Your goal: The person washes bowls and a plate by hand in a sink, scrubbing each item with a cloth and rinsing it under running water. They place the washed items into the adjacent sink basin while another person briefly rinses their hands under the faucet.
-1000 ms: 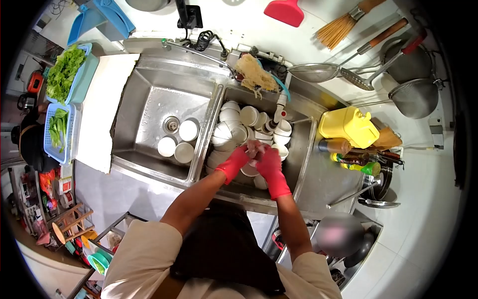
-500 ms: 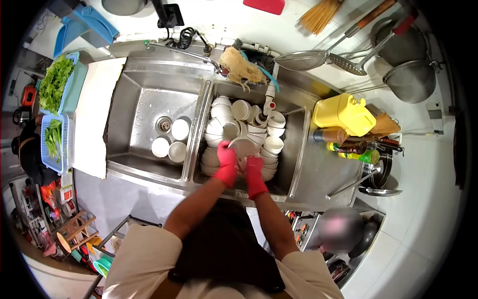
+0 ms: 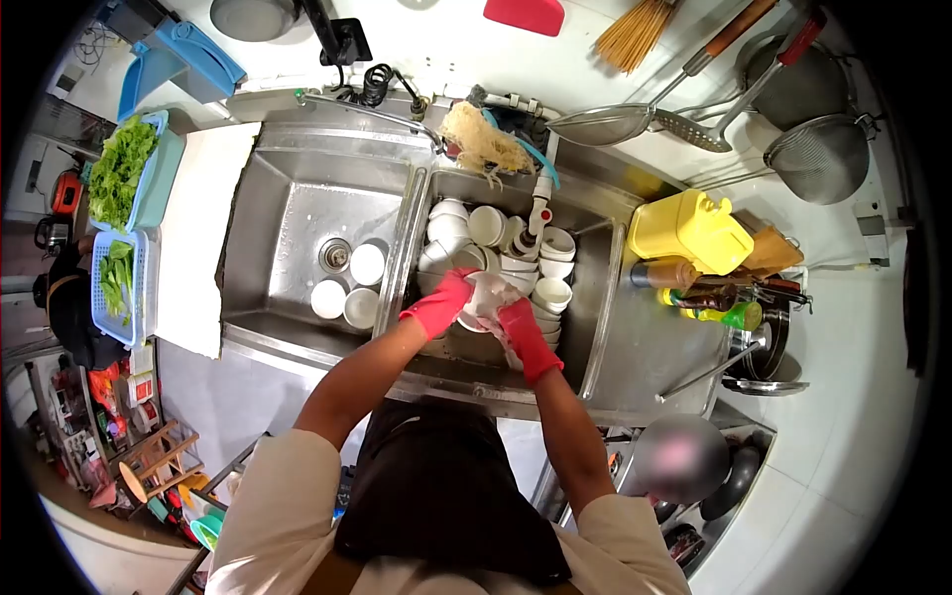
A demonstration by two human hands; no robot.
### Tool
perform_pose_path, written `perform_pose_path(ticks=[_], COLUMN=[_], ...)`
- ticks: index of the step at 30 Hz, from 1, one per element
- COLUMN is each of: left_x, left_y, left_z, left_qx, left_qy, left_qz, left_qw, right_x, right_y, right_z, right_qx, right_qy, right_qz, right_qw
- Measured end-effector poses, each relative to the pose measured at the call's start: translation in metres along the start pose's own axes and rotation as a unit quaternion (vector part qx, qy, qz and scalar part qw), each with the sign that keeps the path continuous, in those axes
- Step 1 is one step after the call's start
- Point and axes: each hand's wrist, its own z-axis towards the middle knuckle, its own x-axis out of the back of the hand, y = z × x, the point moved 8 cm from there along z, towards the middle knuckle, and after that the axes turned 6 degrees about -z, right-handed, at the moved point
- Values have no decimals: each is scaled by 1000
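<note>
My left hand (image 3: 442,303), in a pink glove, is closed on the left rim of a white bowl (image 3: 486,294) over the right sink basin. On the bowl's right side, my right hand (image 3: 526,337), also gloved in pink, holds a pale, wet cloth (image 3: 504,337) that hangs down toward the basin. Stacks of white bowls (image 3: 552,295) fill much of the basin around and behind both hands. Three white bowls (image 3: 368,264) sit near the drain (image 3: 334,256) in the left basin.
A white board (image 3: 203,233) and baskets of greens (image 3: 123,171) are at the left. A faucet pipe (image 3: 536,213) reaches over the right basin. To the right stand a yellow jug (image 3: 691,231) and bottles (image 3: 734,315). Strainers (image 3: 818,162) hang on the wall.
Both gloved hands have moved slightly apart, with my right hand shifted right. The bowl between them is tilted differently, and more of the cloth shows. The whole view has shifted slightly.
</note>
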Motion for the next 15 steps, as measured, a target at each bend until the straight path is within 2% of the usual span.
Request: perform_pose_path(ticks=[1, 2, 3, 4, 5, 6, 7, 8, 9, 11, 12, 13, 14, 15], left_x=[-2, 10, 23, 29, 40, 46, 49, 27, 24, 24, 33, 49, 53, 59], left_y=[-18, -24, -17, -54, -62, -52, -49, -1, 0, 15, -1, -59, -76, -78], left_z=[2, 1, -6, -1, -4, 13, 28, -3, 4, -8, -23, 4, 11, 19], left_qx=[0, -196, -392, -332, -328, -243, -141, -105, -77, -224, -309, -314, -306, -306], left_qy=[0, 97, 184, 360, 365, 301, 217, 80, 64, 122, 244, 383, 386, 385], left_qz=[1, -104, -201, -393, -393, -187, 32, 104, 88, 44, -122, -347, -327, -307], left_qw=[1000, 970, 879, 778, 778, 903, 965, 986, 991, 966, 911, 797, 806, 814], right_x=[-7, -40, -87, -123, -114, -93, -75, -78, -42, 42, 4, -6, -25, -46], right_y=[6, 38, 80, 108, 99, 77, 61, 59, 27, -49, -29, -32, -11, 15], right_z=[-2, 4, 26, 35, 21, 18, 21, 27, 15, -15, -2, 8, 10, 13], right_qx=[-18, -95, -199, -263, -266, -188, -104, 41, 76, 125, 34, 36, -91, -212], right_qy=[30, 128, 273, 358, 352, 305, 247, 115, 138, 212, 316, 318, 228, 136], right_qz=[16, 62, 213, 287, 287, 438, 574, 255, 142, -98, -289, -289, -173, -52], right_qw=[999, 985, 917, 849, 850, 825, 774, 959, 977, 964, 903, 902, 954, 966])
